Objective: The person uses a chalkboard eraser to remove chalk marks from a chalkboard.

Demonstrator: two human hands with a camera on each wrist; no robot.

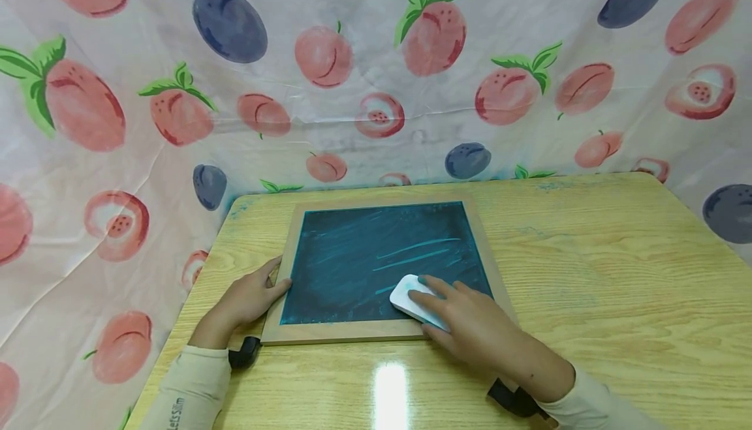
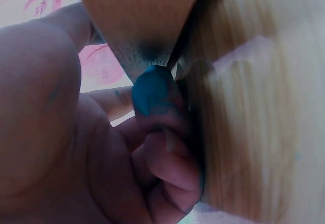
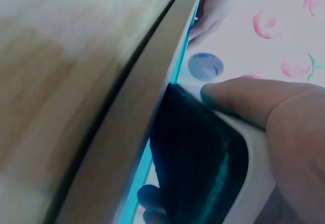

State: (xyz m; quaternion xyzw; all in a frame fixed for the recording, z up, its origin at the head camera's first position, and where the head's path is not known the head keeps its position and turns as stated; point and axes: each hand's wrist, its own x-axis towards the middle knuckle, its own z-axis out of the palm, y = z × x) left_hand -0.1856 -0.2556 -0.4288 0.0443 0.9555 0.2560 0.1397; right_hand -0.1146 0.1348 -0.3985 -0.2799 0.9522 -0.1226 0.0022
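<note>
White eraser (image 1: pixel 405 295) noted right of centre in the head view, over the lower right part of a dark chalkboard (image 1: pixel 341 260). The right hand (image 1: pixel 476 329) is on it, fingers (image 1: pixel 431 301) grasping its body; the right-wrist view shows its dark side bearing a blue-green streak. Whether its whole underside meets the board cannot be determined. Left hand (image 1: pixel 249 297), left of centre, grips the left edge of the board's wooden frame (image 1: pixel 346 333), thumb on the frame face, the other fingers bent against the side. Blue-green residue marks fingertips of both hands. Pale chalk strokes (image 1: pixel 411 260) run across the right half of the writing surface; fainter smears cover the upper left. Board lies flat on a yellow wood-grain bench (image 1: pixel 617 286). Fruit-patterned cloth (image 1: pixel 329 107) fills the upper frame. Pale sleeves (image 1: pixel 190 378) enter at lower left and lower right.
</note>
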